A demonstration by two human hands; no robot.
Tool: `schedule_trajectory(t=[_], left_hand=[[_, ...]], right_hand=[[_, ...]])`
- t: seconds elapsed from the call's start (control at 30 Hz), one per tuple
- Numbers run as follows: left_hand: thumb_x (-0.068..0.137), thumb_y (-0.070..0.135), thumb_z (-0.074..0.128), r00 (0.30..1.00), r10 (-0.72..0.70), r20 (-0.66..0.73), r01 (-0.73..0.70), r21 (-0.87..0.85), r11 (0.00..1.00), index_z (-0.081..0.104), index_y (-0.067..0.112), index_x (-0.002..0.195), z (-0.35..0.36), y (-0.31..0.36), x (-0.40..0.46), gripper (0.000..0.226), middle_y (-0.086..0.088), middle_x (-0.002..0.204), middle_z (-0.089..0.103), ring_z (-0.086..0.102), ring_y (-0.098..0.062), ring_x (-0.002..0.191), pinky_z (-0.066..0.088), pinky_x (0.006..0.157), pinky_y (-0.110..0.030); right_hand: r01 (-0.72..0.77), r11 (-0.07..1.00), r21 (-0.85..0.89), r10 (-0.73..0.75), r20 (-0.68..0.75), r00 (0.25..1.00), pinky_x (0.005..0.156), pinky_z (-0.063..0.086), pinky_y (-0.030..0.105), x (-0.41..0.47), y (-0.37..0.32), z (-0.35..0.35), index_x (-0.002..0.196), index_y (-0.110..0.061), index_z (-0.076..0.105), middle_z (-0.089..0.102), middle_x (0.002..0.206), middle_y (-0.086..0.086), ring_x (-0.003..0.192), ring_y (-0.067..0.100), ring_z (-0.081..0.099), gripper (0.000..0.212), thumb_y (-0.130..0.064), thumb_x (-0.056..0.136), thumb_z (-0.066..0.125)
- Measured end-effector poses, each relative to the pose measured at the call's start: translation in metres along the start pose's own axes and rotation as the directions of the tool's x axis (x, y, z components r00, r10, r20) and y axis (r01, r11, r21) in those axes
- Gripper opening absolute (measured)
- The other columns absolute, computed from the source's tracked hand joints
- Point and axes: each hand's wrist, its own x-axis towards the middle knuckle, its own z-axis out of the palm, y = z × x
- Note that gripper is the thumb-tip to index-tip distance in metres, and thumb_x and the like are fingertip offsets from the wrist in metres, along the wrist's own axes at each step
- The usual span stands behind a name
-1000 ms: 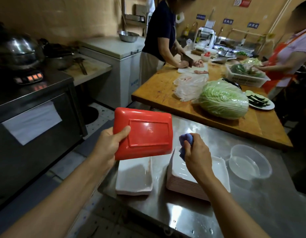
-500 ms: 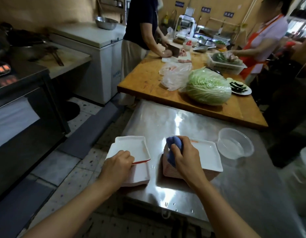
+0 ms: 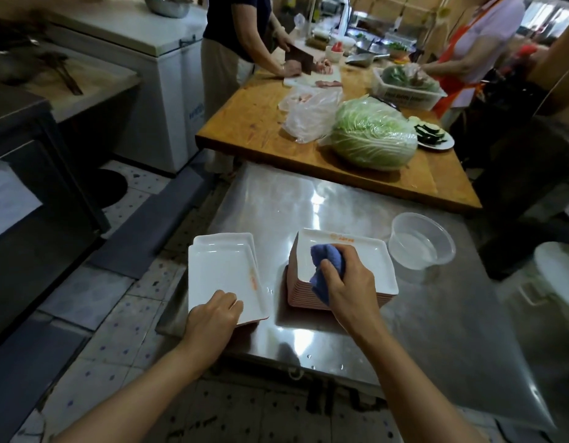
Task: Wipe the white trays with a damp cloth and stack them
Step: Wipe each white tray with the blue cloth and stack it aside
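Observation:
A short stack of white rectangular trays (image 3: 224, 273) lies at the near left corner of the steel table (image 3: 436, 330). My left hand (image 3: 212, 318) rests on the top tray's near edge, fingers curled over the rim. To the right stands a taller stack of white trays with red undersides (image 3: 369, 266). My right hand (image 3: 347, 282) grips a crumpled blue cloth (image 3: 327, 266) and presses it on the top tray of that stack.
A clear plastic bowl of water (image 3: 420, 241) sits right of the tall stack. Behind the steel table is a wooden table (image 3: 254, 123) with a wrapped cabbage (image 3: 372, 135), a bag and plates. Two people work there; one holds a cleaver (image 3: 77, 59).
My left hand turned the red-backed tray over and laid it white side up on the left stack. My right hand moved the cloth down onto the tall stack's top tray.

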Motion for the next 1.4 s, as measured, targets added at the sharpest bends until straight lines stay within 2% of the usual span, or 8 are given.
schedule_trajectory(t=[0.33,0.47,0.57,0.77,0.9,0.97,1.27,1.4], left_hand=[[0.039,0.009,0.092,0.995,-0.071,0.072,0.069,0.023,0.997,0.071,0.006,0.085,0.026,0.009,0.002,0.05,-0.008,0.085,0.068,0.065,-0.025,0.07,0.045,0.038,-0.028],[0.083,0.041,0.065,0.95,-0.212,0.231,0.196,0.092,0.976,0.039,0.013,0.136,0.04,0.011,0.007,0.066,-0.004,0.14,0.039,0.042,-0.022,0.123,0.045,0.08,-0.032],[0.087,0.046,0.056,0.928,-0.254,0.274,0.244,0.072,0.967,0.026,0.013,0.143,0.046,0.012,0.006,0.072,-0.003,0.148,0.026,0.029,-0.022,0.132,0.041,0.089,-0.034],[0.09,0.06,0.037,0.898,-0.351,0.267,0.341,0.083,0.936,0.041,0.017,0.133,0.036,0.027,0.03,0.06,-0.003,0.139,0.039,0.038,-0.022,0.124,0.035,0.095,-0.037],[0.092,0.054,0.039,0.857,-0.49,0.161,0.514,-0.342,0.786,0.047,0.019,0.129,0.016,0.059,0.081,0.052,-0.003,0.131,0.051,0.049,-0.023,0.117,0.041,0.089,-0.037],[0.091,0.052,0.044,0.814,-0.551,0.182,0.567,-0.451,0.689,0.05,0.019,0.126,0.01,0.073,0.107,0.048,-0.003,0.125,0.055,0.054,-0.025,0.111,0.042,0.084,-0.036],[0.085,0.016,0.059,0.79,-0.583,0.191,0.606,-0.389,0.694,0.051,0.012,0.101,0.012,0.083,0.144,0.018,-0.007,0.11,0.06,0.057,-0.028,0.098,0.044,0.075,-0.034],[0.083,0.009,0.057,0.726,-0.616,0.306,0.634,-0.645,0.427,0.052,0.013,0.102,0.003,0.075,0.145,0.021,-0.002,0.101,0.063,0.059,-0.02,0.089,0.05,0.073,-0.032]], right_hand=[[-0.012,0.998,0.062,0.01,0.039,0.999,0.073,0.04,0.013,0.009,0.025,-0.013,0.114,-0.021,0.055,0.06,0.098,-0.007,0.084,0.002,0.055,0.02,-0.02,0.095,0.051],[-0.02,0.996,0.088,0.016,0.044,0.999,0.069,0.038,0.005,0.014,0.032,-0.02,0.115,-0.022,0.055,0.062,0.099,-0.008,0.085,-0.002,0.056,0.022,-0.02,0.094,0.051],[-0.026,0.996,0.086,0.022,0.05,0.999,0.067,0.039,0.004,0.016,0.039,-0.025,0.116,-0.023,0.055,0.062,0.1,-0.008,0.086,0.0,0.058,0.022,-0.021,0.094,0.051],[-0.08,0.99,0.118,0.077,0.03,0.997,0.069,0.039,0.017,0.019,0.051,-0.037,0.123,-0.021,0.044,0.057,0.095,-0.007,0.086,0.01,0.056,0.032,-0.022,0.093,0.054],[-0.089,0.986,0.139,0.09,-0.002,0.996,0.071,0.049,0.023,0.02,0.058,-0.049,0.115,-0.02,0.041,0.056,0.091,-0.009,0.081,0.006,0.059,0.026,-0.021,0.093,0.054],[-0.092,0.983,0.161,0.095,-0.007,0.995,0.062,0.049,0.012,0.02,0.064,-0.057,0.109,-0.02,0.041,0.056,0.086,-0.014,0.074,-0.004,0.061,0.02,-0.019,0.093,0.053],[-0.125,0.972,0.2,0.134,-0.031,0.991,0.05,0.041,0.002,0.02,0.089,-0.079,0.103,-0.02,0.044,0.057,0.067,-0.015,0.067,-0.015,0.057,0.015,-0.014,0.093,0.053],[-0.129,0.964,0.232,0.143,-0.043,0.989,0.048,0.04,0.001,0.024,0.092,-0.084,0.102,-0.018,0.044,0.063,0.065,-0.02,0.065,-0.017,0.057,0.013,-0.012,0.093,0.051]])
